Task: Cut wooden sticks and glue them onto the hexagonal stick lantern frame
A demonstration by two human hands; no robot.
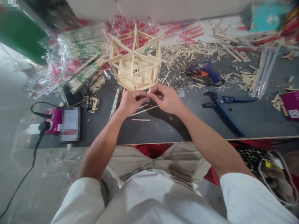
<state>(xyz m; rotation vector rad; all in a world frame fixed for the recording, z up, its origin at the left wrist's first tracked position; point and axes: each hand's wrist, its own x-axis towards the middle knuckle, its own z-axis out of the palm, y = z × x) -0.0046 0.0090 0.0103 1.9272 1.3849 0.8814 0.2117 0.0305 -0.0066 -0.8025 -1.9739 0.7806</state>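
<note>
A hexagonal frame built of wooden sticks (135, 62) stands on the dark grey board (177, 124) in front of me. My left hand (130, 101) and my right hand (167, 99) meet at its near lower edge, fingertips pinched together on a short wooden stick (149, 90) held against the frame. A few loose sticks (143, 111) lie on the board under my hands.
A blue glue gun (205, 73) and blue cutters (224, 105) lie to the right among stick offcuts. Packs of chopsticks in plastic wrap (81, 59) pile up at the left. A purple device with a black cable (52, 121) sits near the left edge.
</note>
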